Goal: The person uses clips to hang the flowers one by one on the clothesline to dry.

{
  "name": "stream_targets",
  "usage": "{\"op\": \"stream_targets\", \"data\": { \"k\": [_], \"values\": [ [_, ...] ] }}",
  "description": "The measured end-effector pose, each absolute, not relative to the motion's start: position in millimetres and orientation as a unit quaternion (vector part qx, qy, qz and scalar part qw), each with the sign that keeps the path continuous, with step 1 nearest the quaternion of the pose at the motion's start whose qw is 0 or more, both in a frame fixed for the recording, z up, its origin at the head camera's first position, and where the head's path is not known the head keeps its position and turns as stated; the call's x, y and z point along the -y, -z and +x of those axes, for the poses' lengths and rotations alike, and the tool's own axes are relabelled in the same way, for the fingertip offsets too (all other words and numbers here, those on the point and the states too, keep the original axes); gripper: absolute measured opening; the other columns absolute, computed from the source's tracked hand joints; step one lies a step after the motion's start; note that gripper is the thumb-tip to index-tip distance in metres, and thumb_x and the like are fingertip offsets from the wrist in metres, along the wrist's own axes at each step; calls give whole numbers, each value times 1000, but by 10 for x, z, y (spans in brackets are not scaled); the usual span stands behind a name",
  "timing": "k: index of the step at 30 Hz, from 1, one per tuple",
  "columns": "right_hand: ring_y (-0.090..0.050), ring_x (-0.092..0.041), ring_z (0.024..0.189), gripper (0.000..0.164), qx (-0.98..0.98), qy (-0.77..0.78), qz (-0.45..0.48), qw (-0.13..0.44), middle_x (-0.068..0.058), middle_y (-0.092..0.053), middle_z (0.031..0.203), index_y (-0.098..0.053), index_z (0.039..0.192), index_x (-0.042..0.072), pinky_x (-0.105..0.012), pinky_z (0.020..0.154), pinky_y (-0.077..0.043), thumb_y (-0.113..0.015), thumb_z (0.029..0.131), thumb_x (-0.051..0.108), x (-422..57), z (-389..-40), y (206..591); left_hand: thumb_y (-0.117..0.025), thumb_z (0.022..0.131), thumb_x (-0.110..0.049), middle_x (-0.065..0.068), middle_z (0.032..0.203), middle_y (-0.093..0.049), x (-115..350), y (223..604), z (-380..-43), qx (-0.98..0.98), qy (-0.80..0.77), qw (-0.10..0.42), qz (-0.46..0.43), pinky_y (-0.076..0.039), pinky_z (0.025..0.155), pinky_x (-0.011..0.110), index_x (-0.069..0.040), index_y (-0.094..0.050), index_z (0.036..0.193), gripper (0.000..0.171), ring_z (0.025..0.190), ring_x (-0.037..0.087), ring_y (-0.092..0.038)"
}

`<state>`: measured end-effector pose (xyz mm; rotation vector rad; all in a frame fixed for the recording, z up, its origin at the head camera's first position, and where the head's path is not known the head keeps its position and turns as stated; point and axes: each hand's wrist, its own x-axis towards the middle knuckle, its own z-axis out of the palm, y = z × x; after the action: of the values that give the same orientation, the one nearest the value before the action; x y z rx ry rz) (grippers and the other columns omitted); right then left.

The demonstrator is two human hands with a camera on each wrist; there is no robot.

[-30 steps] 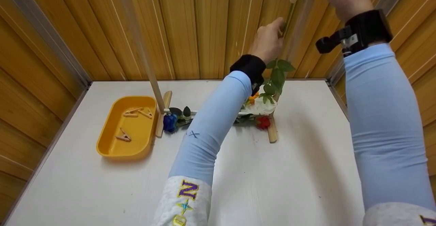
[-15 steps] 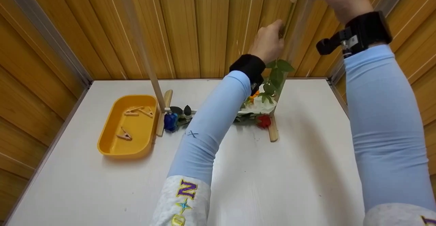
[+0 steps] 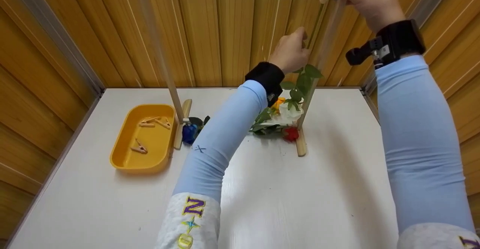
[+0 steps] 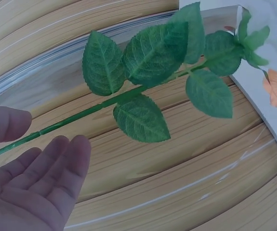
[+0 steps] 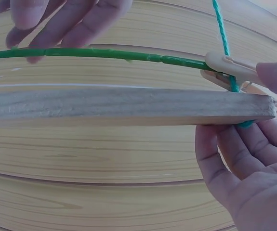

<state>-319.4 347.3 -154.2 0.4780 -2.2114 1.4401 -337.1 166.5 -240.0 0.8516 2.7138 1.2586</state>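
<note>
Below, yellow tray [image 3: 155,158] beside frame [image 3: 161,54], left sleeve [image 3: 210,140] before flowers [image 3: 290,133].

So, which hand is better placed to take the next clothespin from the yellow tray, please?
Probably the left. The left hand is open, not gripping the stem, and nearer the yellow tray. The right hand is farther off, touching the clothespin at the cord.

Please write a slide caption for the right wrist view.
The right hand holds a clothespin gripping a green stem at a teal cord.
</note>
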Motion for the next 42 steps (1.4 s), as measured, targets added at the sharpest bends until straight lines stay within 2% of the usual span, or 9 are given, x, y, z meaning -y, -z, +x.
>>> {"op": "stream_targets", "data": {
  "k": [8, 12, 16, 19, 23, 27, 30, 36, 42],
  "values": [
    [-61, -7, 97, 30, 815, -496, 159, 255, 6, -66, 110, -69, 126, 8, -19, 86, -48, -67, 96, 4, -3478, -3200, 1708, -52, 106, -11, 11, 147, -55, -1352, 2447, -3318, -880, -371, 4, 298, -49, 100, 21, -5, -46, 145, 40, 130, 18, -55],
    [-61, -7, 105, 37, 825, -466, 144, 284, 7, -65, 117, -64, 134, 7, -21, 91, -48, -66, 97, 7, -3459, -3153, 1860, -55, 106, -14, 12, 146, -55, -1163, 2542, -3247, -888, -325, -34, 323, -46, 105, 24, -3, -47, 144, 41, 130, 20, -55],
    [-61, -11, 112, 41, 827, -446, 127, 318, -1, -64, 125, -61, 138, 5, -23, 95, -49, -65, 97, 10, -3370, -3063, 2088, -57, 105, -15, 15, 140, -58, -936, 2693, -3146, -897, -277, -76, 337, -48, 105, 30, -2, -49, 142, 40, 126, 24, -57],
    [-60, -20, 120, 43, 824, -426, 130, 350, -13, -62, 132, -58, 140, 0, -23, 96, -50, -62, 98, 8, -3298, -2981, 2315, -55, 105, -12, 17, 137, -59, -762, 2842, -3073, -900, -248, -104, 343, -49, 105, 35, 0, -51, 142, 39, 124, 28, -58],
    [-54, -28, 131, 48, 826, -389, 133, 385, -20, -56, 143, -54, 143, -6, -23, 102, -48, -61, 98, 9, -3226, -2865, 2647, -54, 105, -13, 19, 135, -59, -541, 3045, -2991, -904, -215, -138, 343, -48, 106, 40, 3, -51, 143, 41, 122, 32, -59],
    [-46, -31, 143, 52, 836, -366, 135, 385, -19, -49, 154, -51, 147, -4, -34, 116, -39, -62, 99, 15, -3152, -2724, 2977, -56, 106, -17, 22, 137, -58, -329, 3210, -2903, -904, -195, -177, 337, -47, 108, 47, 5, -51, 143, 43, 126, 36, -58],
    [-42, -35, 146, 55, 844, -353, 146, 377, -20, -45, 157, -48, 149, -5, -43, 122, -32, -61, 100, 18, -3090, -2625, 3206, -57, 106, -20, 24, 141, -57, -192, 3308, -2828, -902, -183, -211, 330, -46, 109, 51, 6, -51, 142, 44, 130, 38, -55],
    [-33, -35, 152, 61, 857, -315, 179, 367, -23, -38, 161, -42, 152, -7, -45, 124, -27, -62, 101, 21, -2956, -2453, 3576, -55, 108, -26, 25, 151, -49, -5, 3465, -2639, -907, -172, -246, 296, -38, 117, 52, 6, -47, 148, 52, 140, 39, -47],
    [-27, -37, 154, 62, 860, -304, 202, 357, -23, -34, 163, -40, 153, -8, -46, 126, -23, -63, 101, 18, -2841, -2335, 3895, -56, 107, -28, 26, 154, -45, 112, 3705, -2426, -910, -174, -266, 268, -36, 118, 54, 5, -45, 150, 54, 142, 42, -44]
  ]
}}
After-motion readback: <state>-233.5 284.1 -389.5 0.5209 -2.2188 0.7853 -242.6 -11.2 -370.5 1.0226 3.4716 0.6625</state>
